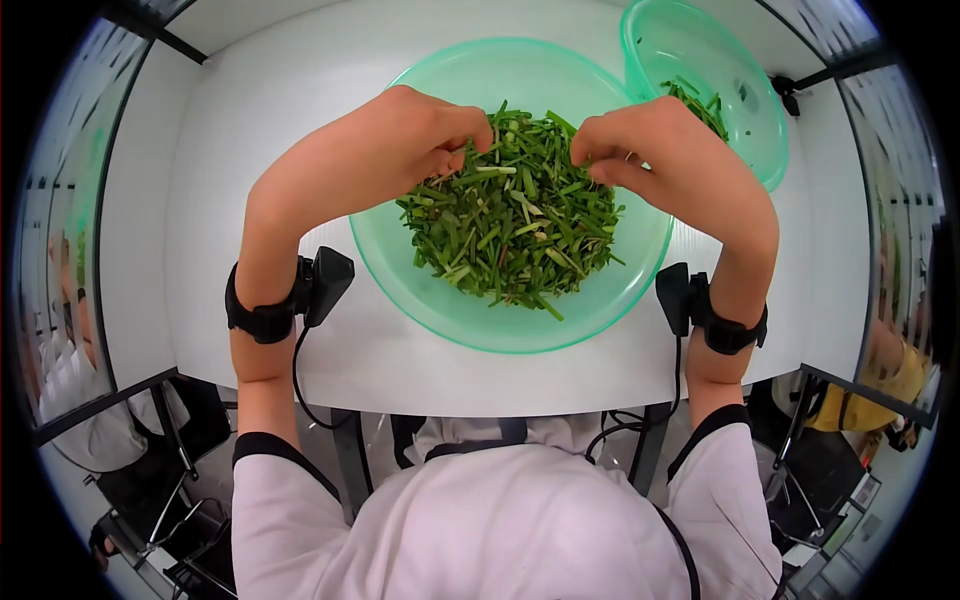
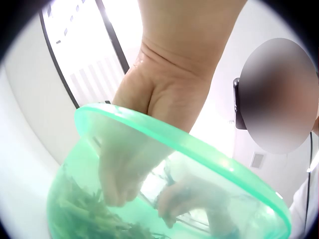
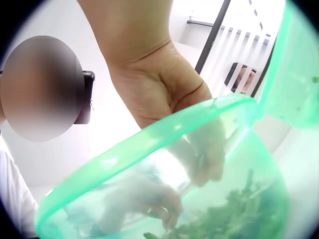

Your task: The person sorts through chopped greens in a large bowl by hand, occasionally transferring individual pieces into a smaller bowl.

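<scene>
A wide, translucent green plastic bowl (image 1: 610,300) holds a heap of chopped green vegetable stems and leaves (image 1: 510,225). My left hand (image 1: 425,135) reaches over the far left side of the heap, its fingers bent loosely downward at the cut pieces. Opposite it, my right hand (image 1: 645,145) hangs at the heap's far right edge with fingers and thumb loosely curled. Through the bowl wall, both wrist views show the left fingers (image 2: 117,191) and right fingers (image 3: 207,169) just above the greens, with no piece visible between them.
A smaller green bowl (image 1: 755,130) with a few cut greens (image 1: 700,108) stands at the back right, against the large bowl's rim. Both bowls are on a white table (image 1: 270,130) with white side panels. Black cameras (image 1: 325,285) are strapped to both forearms, their cables trailing down.
</scene>
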